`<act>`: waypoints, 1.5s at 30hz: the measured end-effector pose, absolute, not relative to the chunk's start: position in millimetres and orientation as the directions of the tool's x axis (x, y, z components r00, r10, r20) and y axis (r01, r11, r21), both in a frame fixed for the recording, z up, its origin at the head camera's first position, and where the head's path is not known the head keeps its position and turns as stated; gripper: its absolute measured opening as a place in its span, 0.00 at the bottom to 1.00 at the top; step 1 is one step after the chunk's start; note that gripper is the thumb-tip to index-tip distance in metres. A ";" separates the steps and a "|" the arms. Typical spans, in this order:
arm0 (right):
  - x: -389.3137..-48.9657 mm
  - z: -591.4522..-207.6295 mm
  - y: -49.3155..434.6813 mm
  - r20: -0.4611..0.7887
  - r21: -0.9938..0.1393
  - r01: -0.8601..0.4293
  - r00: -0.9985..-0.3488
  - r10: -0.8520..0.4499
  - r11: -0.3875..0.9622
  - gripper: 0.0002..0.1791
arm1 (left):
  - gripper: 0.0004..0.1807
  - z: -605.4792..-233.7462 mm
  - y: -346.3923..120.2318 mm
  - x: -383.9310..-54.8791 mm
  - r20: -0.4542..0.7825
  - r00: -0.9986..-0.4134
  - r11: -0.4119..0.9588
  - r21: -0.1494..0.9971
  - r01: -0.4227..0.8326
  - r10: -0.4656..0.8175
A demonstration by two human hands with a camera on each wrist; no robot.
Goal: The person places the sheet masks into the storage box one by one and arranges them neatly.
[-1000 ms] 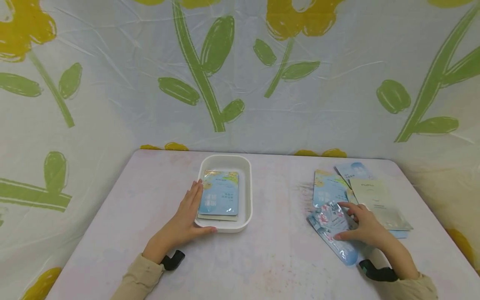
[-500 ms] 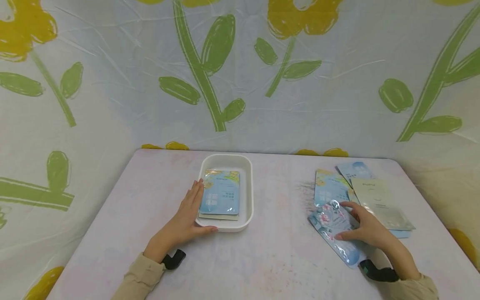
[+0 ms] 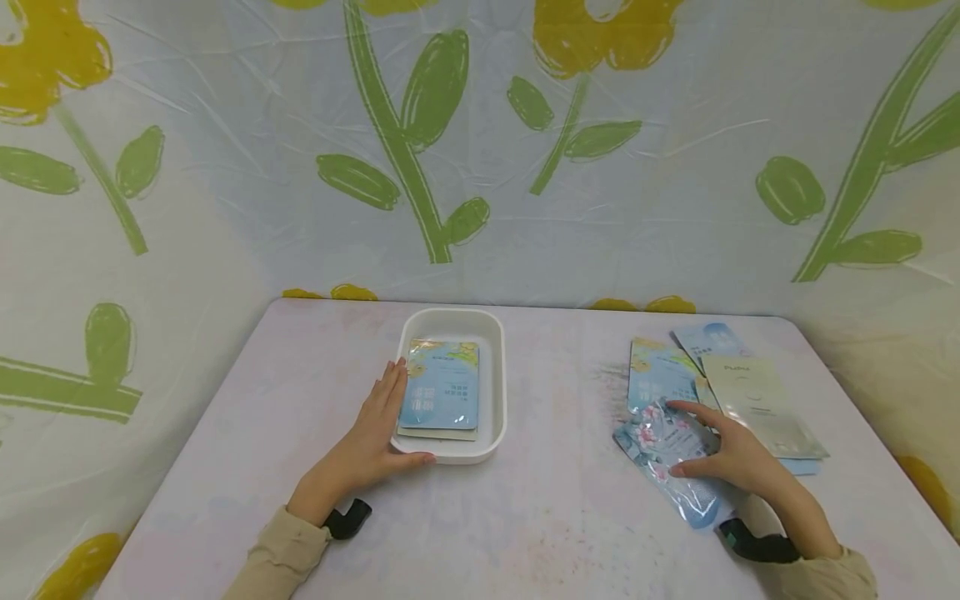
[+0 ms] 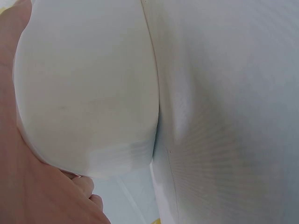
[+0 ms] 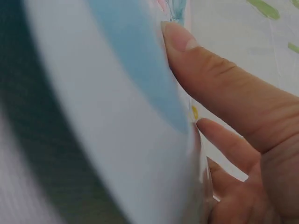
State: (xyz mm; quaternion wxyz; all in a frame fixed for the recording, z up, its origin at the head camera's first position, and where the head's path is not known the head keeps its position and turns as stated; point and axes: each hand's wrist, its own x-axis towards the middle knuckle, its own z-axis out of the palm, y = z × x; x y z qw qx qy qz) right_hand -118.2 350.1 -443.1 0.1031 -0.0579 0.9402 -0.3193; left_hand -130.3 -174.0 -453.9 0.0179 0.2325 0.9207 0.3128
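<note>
My left hand (image 3: 371, 437) lies along the left side of a white plastic tray (image 3: 491, 392), straight fingers touching the side and the thumb by the front rim. Inside the tray, a blue face mask packet (image 3: 441, 387) lies on a pale one. In the left wrist view the hand rests against the tray's outer wall (image 4: 88, 93). My right hand (image 3: 735, 454) pinches a blue floral face mask packet (image 3: 660, 442) between thumb and fingers, and its foil is bowed. The right wrist view shows the thumb (image 5: 201, 65) on this packet (image 5: 145, 93); its far side is hidden.
Beyond the right hand lie a blue-and-yellow packet (image 3: 656, 375), a pale green packet (image 3: 757, 408) and a light blue packet (image 3: 711, 340), partly overlapping. Another blue edge shows under the pale green one. A flowered cloth (image 3: 480, 150) hangs behind the table (image 3: 547, 500).
The right fingers have closed in slightly, and the floral packet now looks more bowed and creased. The left hand and tray have stayed in place.
</note>
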 end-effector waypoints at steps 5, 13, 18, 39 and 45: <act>-118.8 -445.9 351.2 -0.134 -0.654 -0.045 -0.976 -0.174 0.755 0.52 | 0.72 -454.8 -174.2 -130.5 0.117 -0.891 0.694 0.585 0.419 0.440; -118.7 -445.1 352.9 -0.147 -0.783 -0.005 -0.970 -0.193 0.622 0.41 | 0.71 -456.6 -174.6 -131.0 0.138 -0.885 0.689 0.579 0.436 0.444; -117.9 -449.4 353.5 -0.192 -0.890 0.054 -0.945 -0.263 0.453 0.39 | 0.71 -456.7 -174.6 -130.8 0.143 -0.883 0.685 0.580 0.440 0.446; -119.3 -456.9 334.1 -0.298 -0.939 0.344 -0.790 -0.535 0.014 0.38 | 0.71 -457.2 -174.1 -131.4 0.163 -0.870 0.675 0.572 0.467 0.465; -119.1 -457.7 326.9 -0.291 -0.939 0.342 -0.823 -0.487 -0.017 0.40 | 0.72 -457.1 -174.7 -130.9 0.155 -0.875 0.677 0.577 0.456 0.458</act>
